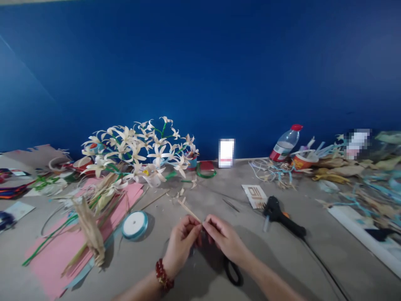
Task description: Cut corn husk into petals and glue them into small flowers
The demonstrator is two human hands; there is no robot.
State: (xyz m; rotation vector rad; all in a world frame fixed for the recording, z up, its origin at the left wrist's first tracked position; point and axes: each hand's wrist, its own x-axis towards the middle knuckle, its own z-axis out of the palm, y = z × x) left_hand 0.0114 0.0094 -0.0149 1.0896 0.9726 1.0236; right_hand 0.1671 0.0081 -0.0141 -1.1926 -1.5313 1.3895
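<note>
My left hand (184, 238), with a red bead bracelet (163, 274) on its wrist, and my right hand (222, 236) meet over the near middle of the table. Both are closed, thumbs against forefingers, pinching the near end of a narrow pale strip (189, 210), seemingly dried husk. Its free end points away to the upper left. Under my right hand a black scissors handle (233, 272) shows; the rest is hidden. Left of my left hand lies a ribbon spool (134, 225) with a light-blue edge. Small pale scraps (181, 192) lie beyond the strip.
Pale handmade flowers (138, 146) stand at the back left. Pink paper (50, 255) carries husks (89, 230) and green stems. A black glue gun (283, 217) with a trailing cord lies right. Behind it stand a tilted bottle (285, 144), a paper cup (303, 161) and a bright phone-like screen (226, 153).
</note>
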